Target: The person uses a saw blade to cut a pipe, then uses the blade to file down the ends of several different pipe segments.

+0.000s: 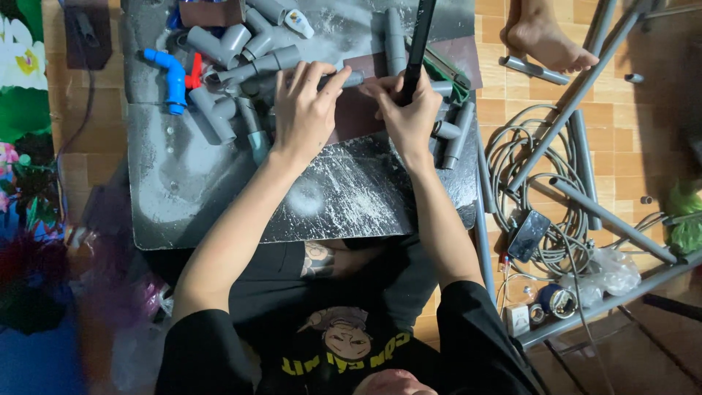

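You have two hands on the board, your left hand [307, 110] and your right hand [409, 117]. One blue elbow fitting [170, 73] lies there, beside one red valve handle [194, 73]. One phone [528, 235] rests on one coil of grey cable [541, 190]. One bare foot [545, 36] shows on the floor. Grey pipe fittings [241, 47] crowd the dusty board [219, 197] (too overlapped to count, well over ten).

grey pipe fittings [219, 44]: matt plastic | slab [351, 197]: dark, glossy, white-scuffed | floor [621, 80]: smooth wood-look tiles
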